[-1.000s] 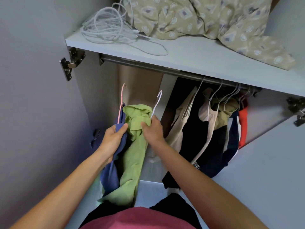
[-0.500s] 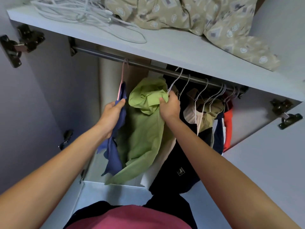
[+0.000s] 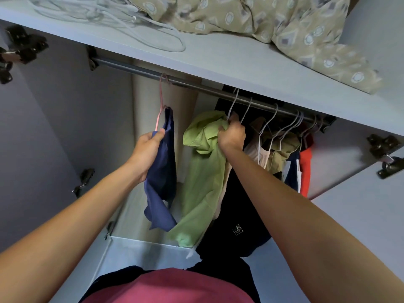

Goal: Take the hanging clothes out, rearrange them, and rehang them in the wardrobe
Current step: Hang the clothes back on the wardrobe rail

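Observation:
A metal rail (image 3: 135, 69) runs under the wardrobe shelf. A pink hanger (image 3: 161, 99) is hooked over it and carries a blue garment (image 3: 162, 171). My left hand (image 3: 146, 152) grips that garment's top edge beside the hanger. A green shirt (image 3: 202, 171) hangs just to the right on a white hanger (image 3: 232, 103) whose hook reaches the rail. My right hand (image 3: 231, 134) holds the shirt's collar and the hanger neck. Further right, several garments hang on white hangers: black (image 3: 236, 211), cream (image 3: 254, 153), olive (image 3: 278, 156), red (image 3: 305, 169).
The shelf (image 3: 229, 62) above holds a patterned beige cloth (image 3: 262, 20) and a coil of white cord (image 3: 113, 16). Open doors stand left (image 3: 32, 149) and right (image 3: 360, 204), with hinges (image 3: 19, 51) on the frame. The wardrobe floor (image 3: 148, 248) lies below.
Both hands rose toward the rail with the two garments. The pink hanger's hook now sits over the rail, and the green shirt's hanger has come up beside the other hangers.

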Demonstrator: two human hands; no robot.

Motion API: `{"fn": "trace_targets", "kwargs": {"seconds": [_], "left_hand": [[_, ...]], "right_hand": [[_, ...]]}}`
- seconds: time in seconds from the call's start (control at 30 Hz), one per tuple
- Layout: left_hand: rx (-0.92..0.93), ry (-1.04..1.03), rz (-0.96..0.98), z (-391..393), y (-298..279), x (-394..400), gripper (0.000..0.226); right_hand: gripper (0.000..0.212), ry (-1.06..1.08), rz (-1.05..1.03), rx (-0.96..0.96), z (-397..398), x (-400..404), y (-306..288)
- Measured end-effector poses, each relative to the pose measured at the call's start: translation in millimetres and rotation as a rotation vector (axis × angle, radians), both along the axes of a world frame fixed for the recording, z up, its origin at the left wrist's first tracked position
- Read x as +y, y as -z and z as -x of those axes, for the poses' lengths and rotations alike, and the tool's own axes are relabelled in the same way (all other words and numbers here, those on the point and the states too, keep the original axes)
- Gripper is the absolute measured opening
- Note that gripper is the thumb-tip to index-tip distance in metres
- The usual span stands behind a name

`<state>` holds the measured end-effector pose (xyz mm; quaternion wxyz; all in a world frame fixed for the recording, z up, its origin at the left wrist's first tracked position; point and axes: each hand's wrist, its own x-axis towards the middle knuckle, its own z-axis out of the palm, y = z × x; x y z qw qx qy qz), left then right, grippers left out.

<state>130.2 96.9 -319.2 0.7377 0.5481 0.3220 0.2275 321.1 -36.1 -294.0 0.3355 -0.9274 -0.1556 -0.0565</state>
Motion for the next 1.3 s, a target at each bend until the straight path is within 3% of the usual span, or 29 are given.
{"fn": "trace_targets", "kwargs": {"seconds": [0.27, 0.4, 0.53, 0.63, 0.77, 1.1, 1.3], "left_hand": [[0.051, 0.01, -0.045, 2, -2, -5, 0.024], [0.056, 0.022, -0.041, 2, -5, -10, 0.025], [0.074, 0.043, -0.041, 2, -8, -13, 0.027], [0.088, 0.046, -0.05, 2, -10, -13, 0.027], [0.112, 0.034, -0.068, 2, -10, -11, 0.026], [0.143, 0.034, -0.09, 0, -5, -8, 0.026], [0.166, 0.023, -0.08, -6, 2, -16, 0.028]], "right_hand": [[0.082, -0.032, 0.11, -0.029, -6, -11, 17], [0.072, -0.078, 0.153, -0.175, 3, -16, 23], [0.079, -0.212, 0.456, -0.473, 8, -24, 34], [0.067, -0.37, 0.611, -0.583, 7, -29, 44], [0.064, -0.396, 0.768, -0.581, 2, -39, 56], [0.081, -0.111, 1.122, -0.397, -32, -107, 47], [0.072, -0.108, 0.996, -0.336, -26, -102, 39]]}}
